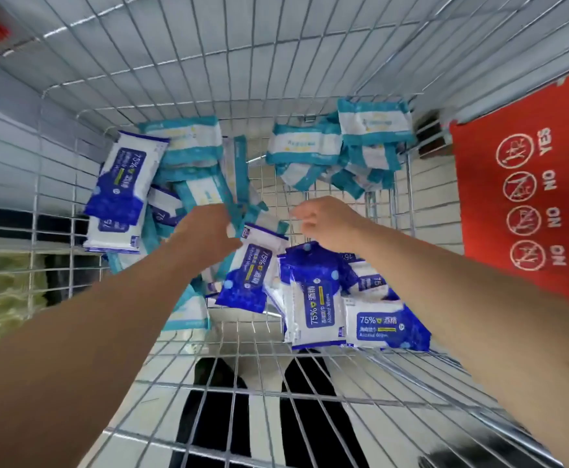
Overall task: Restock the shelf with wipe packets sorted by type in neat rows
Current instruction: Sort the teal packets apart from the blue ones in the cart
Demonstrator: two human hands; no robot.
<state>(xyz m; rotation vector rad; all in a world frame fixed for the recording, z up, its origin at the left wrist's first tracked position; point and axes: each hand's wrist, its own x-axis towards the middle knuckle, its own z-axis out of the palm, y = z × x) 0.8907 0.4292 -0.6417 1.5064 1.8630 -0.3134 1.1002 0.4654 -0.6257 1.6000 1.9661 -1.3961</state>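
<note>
Blue-and-white plastic wipe packets (pixel 323 309) marked "75%" and "Alcohol Wipes" lie mid-frame in a wire cart (pixel 161 62), teal-banded packets (pixel 305 143) above them. Left hand (pixel 209 231) seems closed on a blurred packet; right hand (pixel 327 221) hovers, fingers loosely curled, holding nothing.

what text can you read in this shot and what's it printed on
"75%" and "Alcohol Wipes": on the blue packets, with Chinese characters beside the number that I will not transcribe.
"YES", then "NO" six times in pairs: white letters on the red cart flap, beside four round symbols, the lower three crossed out.
The teal packets carry print too blurred to read.
Small print on all packets is too small to read.
</note>
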